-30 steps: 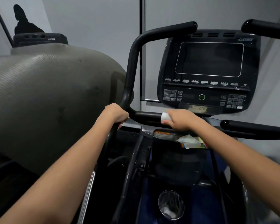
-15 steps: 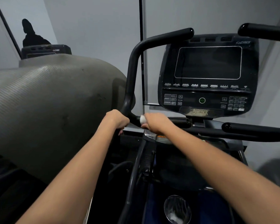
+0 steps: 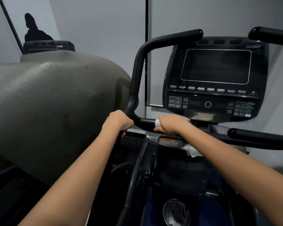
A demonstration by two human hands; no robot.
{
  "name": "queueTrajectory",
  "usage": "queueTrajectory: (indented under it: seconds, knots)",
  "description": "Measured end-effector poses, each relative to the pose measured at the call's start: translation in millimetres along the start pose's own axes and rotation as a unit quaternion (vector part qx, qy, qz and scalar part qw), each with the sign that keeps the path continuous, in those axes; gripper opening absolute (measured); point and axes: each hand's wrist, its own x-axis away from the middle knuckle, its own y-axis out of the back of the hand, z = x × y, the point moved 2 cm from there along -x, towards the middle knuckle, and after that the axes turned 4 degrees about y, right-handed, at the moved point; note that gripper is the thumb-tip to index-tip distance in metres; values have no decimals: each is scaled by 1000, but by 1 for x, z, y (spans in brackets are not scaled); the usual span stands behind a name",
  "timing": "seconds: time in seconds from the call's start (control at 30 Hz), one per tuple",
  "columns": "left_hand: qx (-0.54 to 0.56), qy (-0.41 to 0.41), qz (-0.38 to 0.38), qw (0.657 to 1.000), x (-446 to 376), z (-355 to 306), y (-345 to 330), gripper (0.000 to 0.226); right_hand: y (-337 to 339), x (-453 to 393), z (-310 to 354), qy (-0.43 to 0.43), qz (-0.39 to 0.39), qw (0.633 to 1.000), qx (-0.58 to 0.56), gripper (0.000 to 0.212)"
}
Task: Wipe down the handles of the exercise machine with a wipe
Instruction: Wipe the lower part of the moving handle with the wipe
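The black left handle (image 3: 138,75) of the exercise machine rises in a curve and runs into a horizontal bar (image 3: 145,123) under the console. My left hand (image 3: 118,121) grips the handle at its lower bend. My right hand (image 3: 171,124) is wrapped round the horizontal bar, holding a white wipe (image 3: 157,123) against it; only the wipe's left edge shows beside my fingers. Two more black handles (image 3: 260,137) (image 3: 271,36) reach in from the right.
The dark console (image 3: 216,79) with screen and buttons stands just behind my right hand. A large grey ribbed cover (image 3: 52,108) fills the left. A cup holder (image 3: 176,212) and crumpled paper (image 3: 192,150) sit below. Grey walls lie behind.
My right hand slid with the wipe leftward along the bar toward my left hand, then back rightward a little. My left hand has kept its grip.
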Motion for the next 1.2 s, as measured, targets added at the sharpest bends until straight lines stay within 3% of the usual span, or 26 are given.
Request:
queueTrajectory:
  seconds: [0.23,0.43,0.63,1.0,1.2]
  knots:
    - [-4,14,-16,1000,3,-3,0,18,-9,-49,60,30,-74,997,8,46]
    - [-10,1,-8,1000,8,-2,1,16,-11,2,1,15,-67,997,-37,44]
    - [2,-7,-14,1000,5,1,0,23,-10,47,-42,-27,-58,998,3,45]
    - [-31,15,-20,999,7,-4,-1,25,-15,-42,56,31,-100,994,21,47]
    - [-46,14,-9,999,9,-2,-2,27,-19,12,-9,6,-111,993,-28,48]
